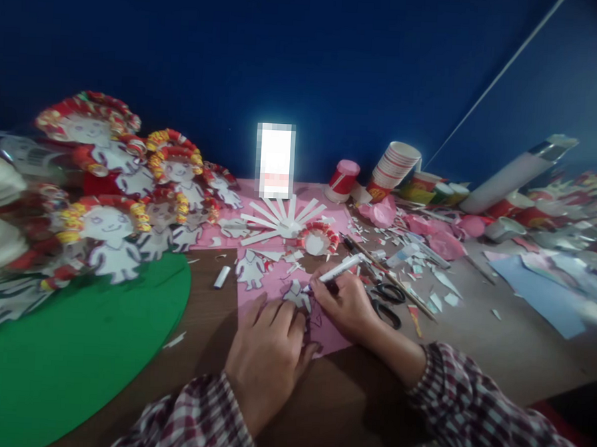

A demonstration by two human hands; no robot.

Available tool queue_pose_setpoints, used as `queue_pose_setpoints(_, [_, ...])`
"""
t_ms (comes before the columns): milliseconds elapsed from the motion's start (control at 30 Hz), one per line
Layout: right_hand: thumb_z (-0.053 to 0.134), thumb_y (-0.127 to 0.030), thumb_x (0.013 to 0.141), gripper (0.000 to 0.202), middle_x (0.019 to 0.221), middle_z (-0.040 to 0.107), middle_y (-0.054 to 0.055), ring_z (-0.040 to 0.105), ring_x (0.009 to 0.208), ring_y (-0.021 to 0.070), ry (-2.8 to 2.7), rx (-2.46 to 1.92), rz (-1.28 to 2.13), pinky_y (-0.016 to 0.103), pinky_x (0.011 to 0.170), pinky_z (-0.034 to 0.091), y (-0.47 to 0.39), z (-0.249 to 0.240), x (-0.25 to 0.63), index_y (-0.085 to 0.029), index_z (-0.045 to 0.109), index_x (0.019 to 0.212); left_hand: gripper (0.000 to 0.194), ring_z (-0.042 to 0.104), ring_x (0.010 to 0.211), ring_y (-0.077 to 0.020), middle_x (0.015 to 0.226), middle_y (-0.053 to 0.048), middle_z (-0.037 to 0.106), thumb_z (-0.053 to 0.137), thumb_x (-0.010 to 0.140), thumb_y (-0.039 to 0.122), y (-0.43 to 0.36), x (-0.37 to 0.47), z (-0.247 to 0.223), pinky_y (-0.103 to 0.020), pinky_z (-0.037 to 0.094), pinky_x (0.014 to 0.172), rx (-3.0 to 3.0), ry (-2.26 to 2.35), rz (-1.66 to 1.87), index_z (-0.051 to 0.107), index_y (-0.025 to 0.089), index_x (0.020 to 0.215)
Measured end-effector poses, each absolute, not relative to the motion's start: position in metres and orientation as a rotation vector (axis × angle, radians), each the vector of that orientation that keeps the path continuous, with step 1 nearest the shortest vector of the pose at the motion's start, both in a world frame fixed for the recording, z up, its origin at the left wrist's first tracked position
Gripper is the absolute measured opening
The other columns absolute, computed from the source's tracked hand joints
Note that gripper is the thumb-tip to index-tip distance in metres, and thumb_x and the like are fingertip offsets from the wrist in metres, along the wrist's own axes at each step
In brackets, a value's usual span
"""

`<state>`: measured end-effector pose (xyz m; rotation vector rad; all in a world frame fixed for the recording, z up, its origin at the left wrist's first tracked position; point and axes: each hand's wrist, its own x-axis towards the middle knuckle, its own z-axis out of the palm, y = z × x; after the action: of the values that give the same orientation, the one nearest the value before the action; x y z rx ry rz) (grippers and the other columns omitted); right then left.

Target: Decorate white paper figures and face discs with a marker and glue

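My right hand (347, 303) is closed around a white marker (340, 268), its tip at a small white paper cutout (293, 292). Below the cutout lies pink paper (340, 339) with a few dark lines drawn on it. With fingers stretched out and slightly apart, my left hand (267, 345) presses flat on the cutout's near part and the pink paper, hiding some of both. A white dress-shaped paper figure (250, 270) with dark outlines rests just beyond my left fingers. The marker's cap (221, 277) lies on the table to the left.
Black-handled scissors (386, 311) and a thin stick (400, 285) lie right of my right hand among paper scraps. Paper dolls (109, 223) stand at left by a green board (122, 348). Behind are fanned white strips (283, 226) and stacked paper cups (394, 168).
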<state>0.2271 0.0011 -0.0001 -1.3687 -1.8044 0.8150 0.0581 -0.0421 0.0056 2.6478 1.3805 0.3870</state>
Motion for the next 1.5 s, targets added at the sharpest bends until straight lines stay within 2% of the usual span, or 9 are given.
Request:
queue_pose_setpoints(600, [0.048, -0.031, 0.089, 0.018, 0.066, 0.052, -0.002, 0.048, 0.06, 0.0111, -1.819, -1.37, 0.802, 0.021, 0.057, 0.039, 0.0012, -0.0031, 0.2288, -0.018, 0.054, 0.08, 0.031, 0.054, 0.101, -0.0275, 0.105, -0.01, 0.061, 0.051, 0.086, 0.035, -0.0421, 0.0582, 0.0057, -0.05, 0.037, 0.099, 2.648, 1.374, 0.392, 0.063, 0.013, 0.105])
queue_pose_setpoints(967, [0.049, -0.031, 0.088, 0.017, 0.069, 0.058, 0.0, 0.052, 0.062, 0.012, -1.887, -1.412, 0.764, 0.022, 0.06, 0.041, 0.0018, -0.0036, 0.2285, -0.017, 0.057, 0.083, 0.032, 0.054, 0.099, -0.027, 0.104, -0.01, 0.061, 0.052, 0.086, 0.036, -0.0418, 0.0589, 0.0036, -0.049, 0.038, 0.098, 2.666, 1.377, 0.423, 0.062, 0.013, 0.106])
queue_pose_setpoints(1200, [0.049, -0.03, 0.087, 0.016, 0.064, 0.055, -0.002, 0.049, 0.057, 0.0107, -1.902, -1.438, 0.744, 0.021, 0.056, 0.039, 0.0006, -0.0026, 0.2282, -0.017, 0.057, 0.08, 0.031, 0.054, 0.099, -0.0276, 0.103, -0.01, 0.062, 0.053, 0.086, 0.036, -0.0424, 0.0591, 0.0048, -0.049, 0.039, 0.097, 2.654, 1.381, 0.412, 0.063, 0.014, 0.104])
queue_pose_setpoints(1500, [0.051, -0.031, 0.086, 0.017, 0.067, 0.057, 0.0, 0.052, 0.06, 0.0116, -1.914, -1.44, 0.746, 0.021, 0.058, 0.04, -0.0011, -0.0018, 0.2276, -0.016, 0.059, 0.082, 0.032, 0.054, 0.099, -0.0277, 0.103, -0.01, 0.062, 0.053, 0.086, 0.035, -0.0436, 0.0577, 0.0048, -0.051, 0.039, 0.097, 2.647, 1.374, 0.412, 0.063, 0.013, 0.106])
